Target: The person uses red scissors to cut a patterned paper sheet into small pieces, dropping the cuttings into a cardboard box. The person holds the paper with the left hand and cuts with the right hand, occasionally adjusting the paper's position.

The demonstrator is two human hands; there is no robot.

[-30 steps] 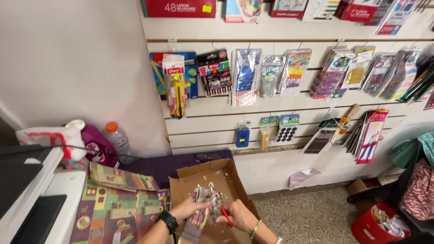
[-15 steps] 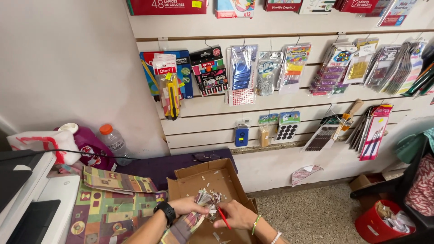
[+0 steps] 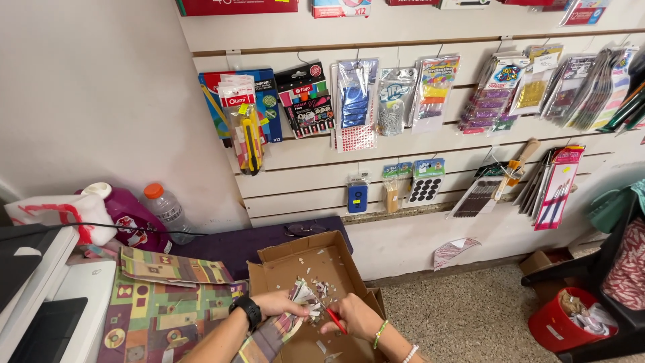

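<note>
Bright even indoor light, soft shadows, sharp focus, wide-angle edge bending

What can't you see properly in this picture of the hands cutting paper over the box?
- Red-handled scissors, head view: blades hidden by the right hand and the paper.
- Folded printed paper: its pattern is too small and crumpled to tell, partly covered by the left hand.
- Open brown cardboard box: its near end is cut off by the bottom edge.
- Red bin: contents too small to identify.
</note>
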